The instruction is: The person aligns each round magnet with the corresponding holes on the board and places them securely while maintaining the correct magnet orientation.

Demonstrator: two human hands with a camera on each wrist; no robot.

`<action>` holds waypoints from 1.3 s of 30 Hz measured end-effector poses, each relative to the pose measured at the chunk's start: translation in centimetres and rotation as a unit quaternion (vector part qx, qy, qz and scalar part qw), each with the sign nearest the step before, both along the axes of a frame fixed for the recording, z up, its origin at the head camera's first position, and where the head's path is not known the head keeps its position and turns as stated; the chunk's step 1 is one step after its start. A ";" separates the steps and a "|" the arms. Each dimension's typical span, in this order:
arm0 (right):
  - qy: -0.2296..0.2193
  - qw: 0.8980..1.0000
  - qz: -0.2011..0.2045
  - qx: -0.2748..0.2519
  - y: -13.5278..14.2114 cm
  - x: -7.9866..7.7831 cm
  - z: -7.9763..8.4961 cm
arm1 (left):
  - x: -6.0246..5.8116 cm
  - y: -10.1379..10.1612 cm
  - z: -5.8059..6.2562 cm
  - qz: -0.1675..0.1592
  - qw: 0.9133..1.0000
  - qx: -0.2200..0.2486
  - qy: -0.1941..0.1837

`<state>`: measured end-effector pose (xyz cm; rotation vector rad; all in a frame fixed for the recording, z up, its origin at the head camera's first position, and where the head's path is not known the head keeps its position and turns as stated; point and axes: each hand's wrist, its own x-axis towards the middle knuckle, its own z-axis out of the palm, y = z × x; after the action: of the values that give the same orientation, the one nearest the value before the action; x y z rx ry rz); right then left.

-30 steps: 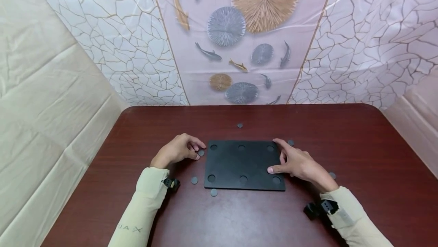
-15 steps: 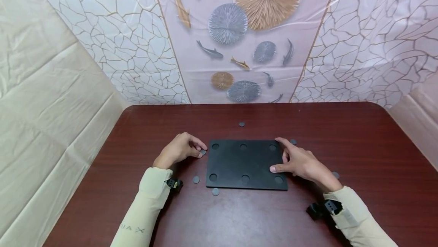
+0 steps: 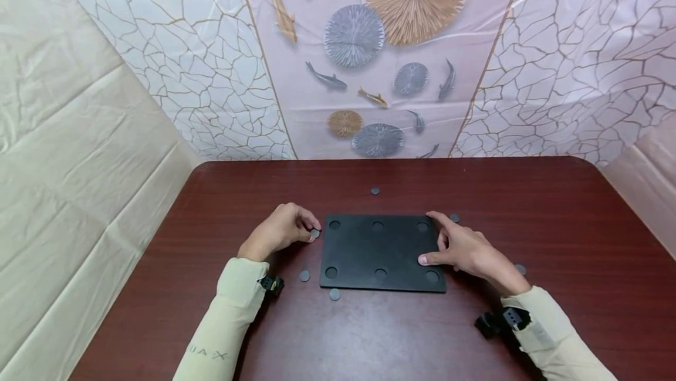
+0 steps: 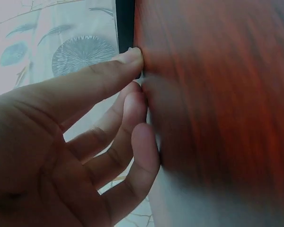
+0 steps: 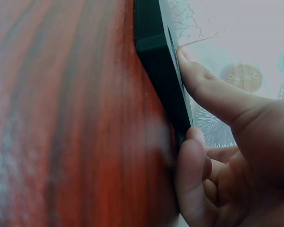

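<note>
A black rectangular board with several round recesses lies flat on the table. At its left edge, my left hand pinches a small grey disc between thumb and fingertips, low at the tabletop. From the left wrist view, the thumb and bent fingers of the left hand hide the disc. My right hand holds the board's right side, thumb on its top face and index finger at the far right corner. In the right wrist view, other fingers of the right hand curl by the board's side edge.
Other grey discs lie around the board: one behind it, two near the front left, a disc and another disc, and two by the right arm, a disc and a disc. The table is dark reddish wood; patterned cloth hangs behind.
The left thumb and fingertips have closed in on the disc beside the board. My right hand stays on the board, and the whole view has shifted slightly.
</note>
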<state>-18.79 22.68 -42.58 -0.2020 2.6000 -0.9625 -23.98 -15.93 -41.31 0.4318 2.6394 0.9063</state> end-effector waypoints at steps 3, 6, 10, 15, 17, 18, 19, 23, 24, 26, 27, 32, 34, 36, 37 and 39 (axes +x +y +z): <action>-0.003 1.000 -0.002 0.001 0.0 0.0 -0.1 | 0.0 0.1 0.0 -0.021 0.999 -0.021 0.020; -0.005 1.000 -0.003 0.002 0.1 0.0 -0.1 | 0.2 0.3 0.2 -0.036 0.997 -0.055 0.042; -0.004 1.000 -0.003 0.002 0.1 0.0 -0.1 | 0.5 0.6 0.2 -0.043 0.993 -0.092 0.068; 0.001 1.000 0.000 -0.003 0.0 0.0 0.0 | 0.6 0.6 0.2 -0.038 0.991 -0.102 0.076; 0.003 1.000 0.000 -0.004 0.0 0.0 0.0 | 0.5 0.5 0.2 -0.038 0.992 -0.095 0.078; 0.005 1.000 0.001 -0.005 0.0 0.0 0.0 | 0.5 0.4 0.2 -0.040 0.992 -0.092 0.080; 0.006 1.000 0.001 -0.005 0.0 -0.1 0.0 | 0.5 0.4 0.2 -0.043 0.992 -0.087 0.084; 0.008 1.000 0.002 -0.003 0.0 -0.1 -0.1 | 0.5 0.2 0.3 -0.058 0.989 -0.076 0.109; 0.009 1.000 0.002 -0.003 0.0 -0.1 -0.1 | 0.5 0.2 0.2 -0.060 0.989 -0.075 0.113; 0.007 1.000 0.001 -0.002 0.0 0.0 -0.2 | 0.6 0.2 0.2 -0.060 0.988 -0.074 0.120; 0.007 1.000 0.001 -0.001 0.0 0.0 -0.2 | 0.6 0.2 0.2 -0.061 0.988 -0.075 0.121; 0.005 1.000 0.001 0.002 0.0 0.0 -0.3 | 0.8 0.4 0.3 -0.059 0.987 -0.079 0.126; 0.004 1.000 0.001 0.002 0.1 -0.1 -0.3 | 0.8 0.5 0.4 -0.058 0.987 -0.078 0.128; 0.003 1.000 0.001 0.003 0.1 -0.2 -0.3 | 0.8 0.7 0.6 -0.055 0.987 -0.074 0.130; 0.003 1.000 0.001 0.004 0.0 -0.2 -0.2 | 0.8 0.7 0.6 -0.054 0.987 -0.072 0.131; 0.002 1.000 0.000 0.008 0.0 -0.3 -0.2 | 0.8 0.9 0.6 -0.055 0.987 -0.068 0.136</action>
<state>-19.12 22.71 -42.82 -0.1997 2.6109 -0.9435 -23.22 -15.06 -40.66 0.7042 2.8648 0.6693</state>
